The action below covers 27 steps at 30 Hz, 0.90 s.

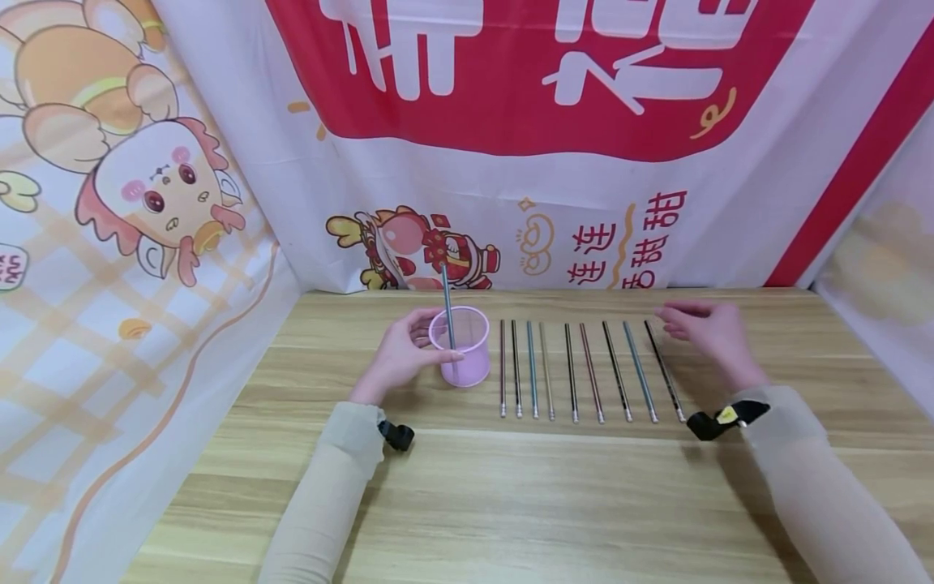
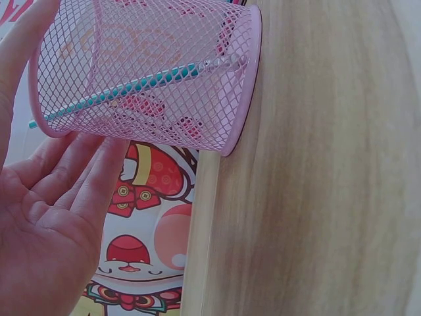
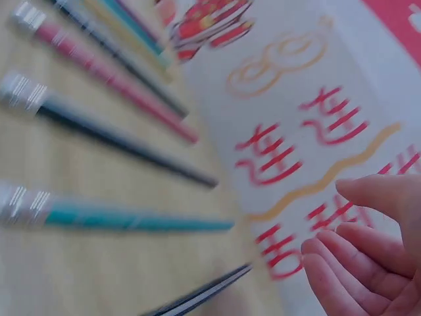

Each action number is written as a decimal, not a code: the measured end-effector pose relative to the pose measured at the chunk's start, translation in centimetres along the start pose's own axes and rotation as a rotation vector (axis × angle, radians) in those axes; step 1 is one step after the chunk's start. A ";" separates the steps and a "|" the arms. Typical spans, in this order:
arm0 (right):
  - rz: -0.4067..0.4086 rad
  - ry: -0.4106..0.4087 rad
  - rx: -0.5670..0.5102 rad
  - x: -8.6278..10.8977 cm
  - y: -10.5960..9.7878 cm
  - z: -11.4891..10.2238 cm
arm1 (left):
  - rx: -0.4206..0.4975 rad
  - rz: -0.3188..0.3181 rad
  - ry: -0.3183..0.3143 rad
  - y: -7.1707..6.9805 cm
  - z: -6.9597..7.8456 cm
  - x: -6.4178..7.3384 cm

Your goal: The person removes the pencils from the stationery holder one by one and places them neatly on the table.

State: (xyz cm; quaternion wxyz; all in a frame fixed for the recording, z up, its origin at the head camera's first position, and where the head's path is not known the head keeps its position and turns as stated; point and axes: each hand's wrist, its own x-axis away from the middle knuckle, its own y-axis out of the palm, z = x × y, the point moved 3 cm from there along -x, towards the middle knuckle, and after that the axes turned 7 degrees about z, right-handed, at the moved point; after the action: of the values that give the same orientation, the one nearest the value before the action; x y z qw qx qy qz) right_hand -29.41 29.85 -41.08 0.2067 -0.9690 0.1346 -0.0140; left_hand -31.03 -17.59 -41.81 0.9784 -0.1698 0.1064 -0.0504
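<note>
A pink mesh pencil cup point(image 1: 476, 367) stands upright on the table, with one teal pencil point(image 1: 447, 300) leaning in it, eraser end down. My left hand point(image 1: 405, 354) holds the cup from its left side, thumb at the front and fingers behind. Through the mesh in the left wrist view, the pencil point(image 2: 138, 87) shows inside the cup. To the right lies a row of several pencils, erasers toward me. Over the far tip of the rightmost black pencil point(image 1: 665, 371) hovers my right hand point(image 1: 711, 331), fingers loosely bent and holding nothing.
The wooden table point(image 1: 511, 503) ends at the back against a printed cloth point(image 1: 598, 174). Another patterned cloth point(image 1: 146, 324) hangs on the left. Among the row are a blue pencil point(image 1: 640, 372) and a red pencil point(image 1: 592, 372), with small gaps between neighbours.
</note>
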 end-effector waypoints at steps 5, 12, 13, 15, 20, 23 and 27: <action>0.043 -0.001 -0.039 0.7 -0.1 -3.1 | 0.006 -0.002 0.005 0.0 -0.1 0.0; -0.004 0.007 -0.096 2.8 1.4 -6.9 | 0.011 -0.004 0.005 0.0 -0.1 0.0; -0.014 0.000 -0.105 3.0 1.8 -7.2 | 0.011 -0.005 0.003 0.0 -0.2 0.0; -0.040 -0.021 -0.114 3.5 2.7 -7.8 | 0.010 -0.007 0.001 0.0 -0.2 0.0; -0.095 -0.091 -0.146 4.5 5.8 -9.1 | 0.004 0.001 -0.001 0.0 -0.1 0.1; -0.131 -0.132 -0.191 4.8 7.9 -9.9 | -0.005 0.005 -0.002 0.0 0.0 0.1; -0.183 -0.180 -0.210 5.0 10.4 -11.2 | -0.011 0.005 -0.003 0.0 0.0 0.1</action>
State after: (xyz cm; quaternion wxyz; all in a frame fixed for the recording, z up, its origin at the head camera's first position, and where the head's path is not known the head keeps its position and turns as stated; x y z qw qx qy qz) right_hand -28.19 14.96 -35.18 0.1131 -0.9909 0.0274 0.0683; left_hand -30.90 -17.62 -41.81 0.9778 -0.1750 0.1057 -0.0470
